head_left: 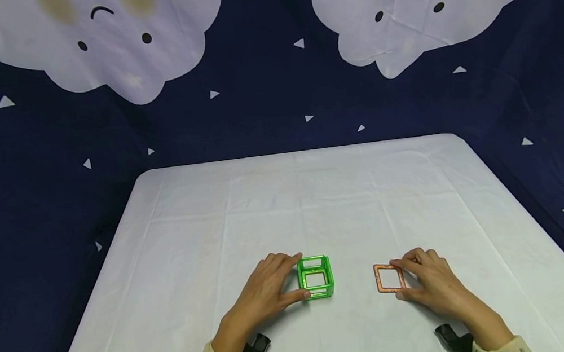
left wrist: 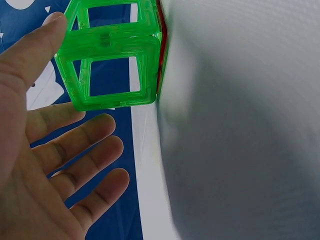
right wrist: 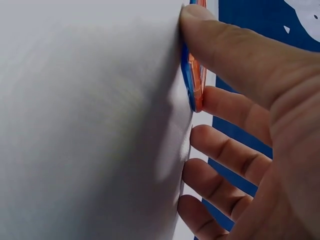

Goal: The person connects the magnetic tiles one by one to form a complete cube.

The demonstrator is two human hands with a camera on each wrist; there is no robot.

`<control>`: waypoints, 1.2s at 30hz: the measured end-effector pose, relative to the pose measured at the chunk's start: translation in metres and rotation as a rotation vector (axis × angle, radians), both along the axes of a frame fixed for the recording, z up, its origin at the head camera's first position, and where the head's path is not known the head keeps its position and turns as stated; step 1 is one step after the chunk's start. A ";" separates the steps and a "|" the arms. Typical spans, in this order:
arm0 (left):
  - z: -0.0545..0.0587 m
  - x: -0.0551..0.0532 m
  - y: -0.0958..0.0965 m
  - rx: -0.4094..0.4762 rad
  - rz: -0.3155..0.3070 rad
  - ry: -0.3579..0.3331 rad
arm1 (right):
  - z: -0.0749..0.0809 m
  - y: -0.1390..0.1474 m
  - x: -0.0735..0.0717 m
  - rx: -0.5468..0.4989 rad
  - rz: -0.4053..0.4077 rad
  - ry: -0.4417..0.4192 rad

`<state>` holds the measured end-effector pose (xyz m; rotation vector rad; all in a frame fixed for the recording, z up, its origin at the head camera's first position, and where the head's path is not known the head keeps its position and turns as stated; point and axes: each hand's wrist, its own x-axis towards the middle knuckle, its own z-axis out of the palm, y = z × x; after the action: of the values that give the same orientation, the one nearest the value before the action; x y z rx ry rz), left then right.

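Slightly right of the table's centre line in the head view stands a cube of clear green magnetic tiles (head_left: 318, 287). My left hand (head_left: 265, 291) pinches it from the left between thumb and index finger; the other fingers hang free. A thin red edge (left wrist: 163, 47) runs along the cube's table-side face in the left wrist view. Further right, a square orange magnetic tile (head_left: 391, 289) lies flat. My right hand (head_left: 432, 283) pinches its right side by thumb and index finger. Beneath the orange, a blue edge (right wrist: 186, 75) shows in the right wrist view.
A white cloth covers the table (head_left: 264, 200). A dark blue curtain (head_left: 267, 126) with clouds and small triangles hangs behind it. Black wrist devices sit by the left wrist (head_left: 257, 349) and right wrist (head_left: 454, 341). A gap of table separates cube and tile.
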<state>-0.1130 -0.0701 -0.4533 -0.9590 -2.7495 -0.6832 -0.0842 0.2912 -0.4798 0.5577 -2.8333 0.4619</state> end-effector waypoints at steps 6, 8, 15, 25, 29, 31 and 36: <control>-0.002 0.000 -0.002 0.022 -0.004 -0.001 | -0.001 -0.001 -0.001 0.005 0.016 0.032; -0.002 0.000 -0.003 0.032 -0.009 0.003 | 0.000 -0.001 -0.001 0.009 0.021 0.043; -0.003 0.001 -0.006 0.034 -0.004 0.015 | 0.008 -0.004 -0.002 -0.022 0.007 0.045; -0.004 -0.001 -0.007 0.024 0.006 0.007 | 0.027 -0.012 -0.012 -0.103 0.064 0.106; -0.004 -0.001 -0.007 0.028 0.008 -0.008 | 0.034 -0.018 -0.016 -0.138 0.096 0.114; -0.003 -0.001 -0.007 0.029 0.007 -0.016 | 0.037 -0.022 -0.018 -0.152 0.111 0.115; -0.003 0.000 -0.007 0.027 0.007 -0.019 | 0.044 -0.031 -0.022 -0.177 0.130 0.106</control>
<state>-0.1133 -0.0770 -0.4566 -0.9411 -2.7511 -0.7304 -0.1066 0.2601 -0.4357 0.7103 -2.6330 0.6778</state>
